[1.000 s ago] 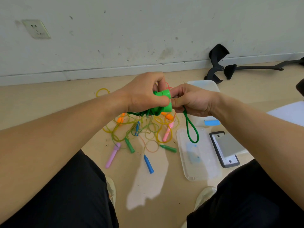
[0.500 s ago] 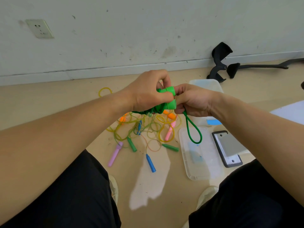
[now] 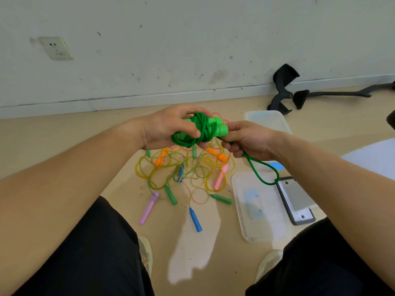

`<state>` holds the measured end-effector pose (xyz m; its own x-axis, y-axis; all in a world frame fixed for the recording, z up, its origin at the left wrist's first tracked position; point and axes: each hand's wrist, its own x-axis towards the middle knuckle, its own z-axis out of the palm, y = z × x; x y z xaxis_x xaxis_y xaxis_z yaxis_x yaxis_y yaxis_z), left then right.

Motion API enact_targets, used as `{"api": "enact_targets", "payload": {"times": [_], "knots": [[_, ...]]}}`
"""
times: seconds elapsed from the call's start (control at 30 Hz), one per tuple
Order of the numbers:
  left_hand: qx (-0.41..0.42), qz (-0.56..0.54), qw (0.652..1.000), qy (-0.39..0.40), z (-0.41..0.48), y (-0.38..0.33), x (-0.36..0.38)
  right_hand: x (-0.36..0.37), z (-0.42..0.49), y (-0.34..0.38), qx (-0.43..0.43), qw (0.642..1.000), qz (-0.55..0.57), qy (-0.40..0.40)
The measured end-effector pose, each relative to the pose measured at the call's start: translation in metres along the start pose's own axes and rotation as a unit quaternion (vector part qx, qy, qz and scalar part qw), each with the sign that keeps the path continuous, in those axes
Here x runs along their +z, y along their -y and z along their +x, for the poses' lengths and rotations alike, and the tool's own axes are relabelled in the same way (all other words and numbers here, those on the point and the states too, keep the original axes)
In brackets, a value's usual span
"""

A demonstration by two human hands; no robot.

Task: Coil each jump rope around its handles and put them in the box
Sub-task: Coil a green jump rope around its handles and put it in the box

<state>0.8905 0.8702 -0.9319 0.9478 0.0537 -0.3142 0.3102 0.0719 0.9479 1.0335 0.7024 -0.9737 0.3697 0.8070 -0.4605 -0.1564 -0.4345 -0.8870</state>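
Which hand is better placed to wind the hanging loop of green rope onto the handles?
Right, probably. The right hand pinches the loose loop that hangs below it, while the left hand is busy gripping the green handles and the coils around them.

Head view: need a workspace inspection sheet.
Surface: beige floor, specks of dirt.
Job's things: green jump rope mostly coiled round its handles, one loop hanging; tangled jump ropes on floor; clear box beyond the hands; clear lid lying apart.
Clutter: black-framed grey panel; black curved object.
Hands: left hand grips the coiled part; right hand holds the loop's cord.
Cables: nothing seen.
Surroundings: scuffed wall, wall socket.
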Motion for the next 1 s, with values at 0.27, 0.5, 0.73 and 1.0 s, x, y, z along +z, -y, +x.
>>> {"api": "enact_targets", "payload": {"times": [0.27,0.5,0.73,1.0], "knots": [[0.013,-0.051,0.992,-0.117,0.005,0.004,0.0,0.018,0.002,-0.002,-0.001,0.997,-0.007,-0.076],[0.06,0.032,0.954,-0.293,0.024,0.012,0.006,0.046,0.007,-0.001,-0.016,0.977,-0.168,-0.13],[0.065,0.074,0.932,-0.349,0.035,0.016,0.011,0.06,0.008,0.003,-0.141,0.822,-0.514,-0.199],[0.073,0.116,0.921,-0.366,0.036,0.017,0.005,0.061,-0.001,0.01,-0.139,0.956,-0.241,-0.093]]}}
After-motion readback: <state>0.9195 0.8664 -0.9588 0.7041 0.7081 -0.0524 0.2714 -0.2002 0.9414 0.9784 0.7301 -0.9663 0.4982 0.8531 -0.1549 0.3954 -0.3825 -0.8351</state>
